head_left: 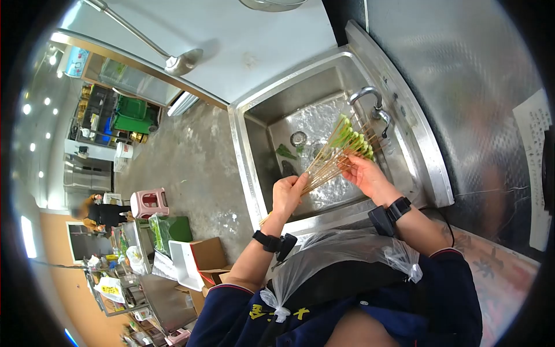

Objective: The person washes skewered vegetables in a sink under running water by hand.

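Note:
Over the stainless steel sink (238,144), my left hand (286,195) is closed round the lower ends of a fanned bundle of vegetable skewers (324,168). Pale green vegetable pieces (351,137) are threaded on the far ends of the thin sticks. My right hand (365,175) has its fingers closed on the sticks just below the greens. Beyond the bundle is a curved metal faucet (367,91). Loose green leaves (285,151) lie on the wet sink bottom near the drain (298,139).
A metal ladle (184,62) is at the upper left. A steel surface (457,87) lies right of the sink. On the floor side are a pink stool (150,203), a cardboard box (209,254) and a green bin (130,114). Another person (107,214) stands far off at left.

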A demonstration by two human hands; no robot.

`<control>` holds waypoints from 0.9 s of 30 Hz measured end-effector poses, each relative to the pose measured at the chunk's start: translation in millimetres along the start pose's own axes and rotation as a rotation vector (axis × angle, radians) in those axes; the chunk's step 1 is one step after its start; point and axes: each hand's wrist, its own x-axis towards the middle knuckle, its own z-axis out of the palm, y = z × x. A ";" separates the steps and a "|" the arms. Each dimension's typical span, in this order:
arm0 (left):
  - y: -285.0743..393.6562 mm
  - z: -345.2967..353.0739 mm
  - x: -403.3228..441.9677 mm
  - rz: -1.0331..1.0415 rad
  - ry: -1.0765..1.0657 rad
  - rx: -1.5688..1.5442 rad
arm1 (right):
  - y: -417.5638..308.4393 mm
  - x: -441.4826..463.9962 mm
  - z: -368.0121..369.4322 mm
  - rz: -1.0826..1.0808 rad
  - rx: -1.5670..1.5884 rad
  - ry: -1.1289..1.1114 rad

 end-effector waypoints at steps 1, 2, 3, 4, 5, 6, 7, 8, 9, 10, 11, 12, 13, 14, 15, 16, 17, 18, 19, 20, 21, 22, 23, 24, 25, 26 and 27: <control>0.0 -1.8 0.7 -0.012 0.016 -0.008 | -1.0 0.1 2.2 -0.005 -0.021 -0.047; 0.2 -4.4 2.5 -0.015 0.020 -0.007 | -3.8 0.1 4.6 -0.001 -0.022 -0.050; 1.4 -6.4 5.6 -0.009 0.032 0.017 | -11.9 -4.1 11.0 0.038 -0.038 -0.078; 2.2 -7.6 8.7 -0.003 0.041 0.042 | -15.8 -7.1 13.4 0.077 -0.054 -0.104; -3.6 -7.6 15.2 -0.045 0.052 -0.022 | -16.5 -8.1 10.9 0.078 -0.054 -0.104; -1.7 -10.4 19.0 -0.044 0.053 -0.023 | -18.3 -9.2 7.2 0.082 -0.082 -0.122; 0.8 -14.0 23.3 -0.052 0.060 -0.035 | -20.5 -9.7 4.1 0.085 -0.112 -0.143; 3.7 -18.1 27.3 -0.059 0.068 -0.046 | -22.3 -10.5 1.9 0.085 -0.115 -0.149; 8.7 -22.9 29.6 -0.041 0.071 -0.078 | -22.8 -11.8 -0.2 0.087 -0.155 -0.137; 7.7 -27.6 35.4 -0.040 0.075 -0.075 | -22.8 -13.9 -2.1 0.088 -0.193 -0.124; 3.9 -31.3 43.7 -0.030 0.068 -0.075 | -22.7 -15.2 -4.5 0.079 -0.194 -0.136; 5.6 -33.8 49.6 -0.020 0.061 -0.073 | -22.8 -16.3 -6.5 0.076 -0.190 -0.138; 8.1 -35.4 54.1 -0.017 0.074 -0.037 | -22.2 -17.4 -8.1 0.075 -0.192 -0.115; 10.2 -37.7 58.3 -0.015 0.071 -0.029 | -21.4 -18.7 -9.5 0.074 -0.192 -0.092; 11.8 -39.9 63.2 -0.012 0.053 -0.017 | -21.7 -21.2 -10.6 0.069 -0.185 -0.092; 13.0 -41.4 67.9 -0.010 0.035 -0.007 | -22.9 -24.3 -11.9 0.066 -0.207 -0.090; 14.7 -43.4 71.6 -0.002 0.032 0.011 | -24.0 -26.2 -13.3 0.065 -0.229 -0.089; 15.2 -45.0 75.0 0.000 0.030 0.017 | -24.0 -26.7 -15.8 0.062 -0.223 -0.090; 15.0 -45.9 78.6 -0.001 0.031 0.032 | -23.7 -27.1 -19.3 0.070 -0.222 -0.066; 15.3 -46.9 81.9 -0.003 0.030 0.047 | -23.2 -27.4 -21.7 0.078 -0.220 -0.039; 17.3 -47.9 84.3 -0.001 0.021 0.054 | -22.8 -27.7 -23.6 0.074 -0.210 -0.034; 19.9 -48.8 86.0 0.013 0.008 0.097 | -23.0 -28.9 -26.1 0.086 -0.218 -0.022; 22.4 -49.5 88.2 0.027 -0.005 0.139 | -23.7 -30.4 -28.6 0.098 -0.226 -0.009; 24.2 -50.6 90.6 0.026 -0.019 0.143 | -24.6 -32.9 -29.5 0.097 -0.216 0.003; 25.0 -52.5 92.7 0.054 -0.036 0.190 | -25.2 -35.6 -29.1 0.099 -0.213 0.009; 25.1 -54.4 94.6 0.081 -0.053 0.237 | -24.9 -37.5 -29.9 0.103 -0.210 0.015; 25.4 -56.2 97.3 0.067 -0.067 0.298 | -24.1 -38.3 -32.2 0.106 -0.198 0.027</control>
